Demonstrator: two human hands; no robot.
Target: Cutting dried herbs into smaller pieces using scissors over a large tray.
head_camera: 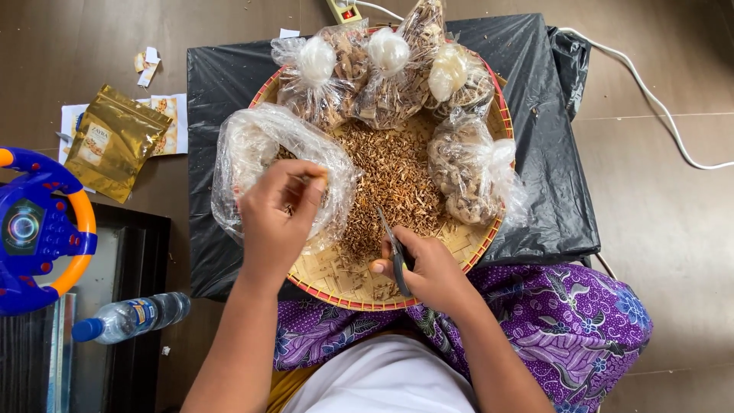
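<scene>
The round woven tray (336, 277) sits on the person's lap, over a black plastic sheet (543, 153) spread on the floor, and everything else is best placed from it. A heap of brown chopped chips (390, 183) covers its middle. At its far rim stand three tied clear bags (382, 73) of the same stuff, with a fourth (466, 172) at its right edge. Over its left side slumps an open clear bag (252, 149), and the left hand (279, 218) is there at the bag's mouth, fingers pinched narrow around a small piece. At the near rim the right hand (436, 271) is closed around a pair of scissors (394, 248), blades pointing in toward the heap.

Risk, as I see it: the open bag hangs partly past the tray's rim, so a tug could spill chips onto the sheet. The scissor blades lie close to the left wrist, and a hasty snip might nick it. The tray itself rests on a knee and could tip.

Off to the tray's left lie a gold foil pouch (115, 141), a blue toy steering wheel (34, 229) and a water bottle (130, 317).
</scene>
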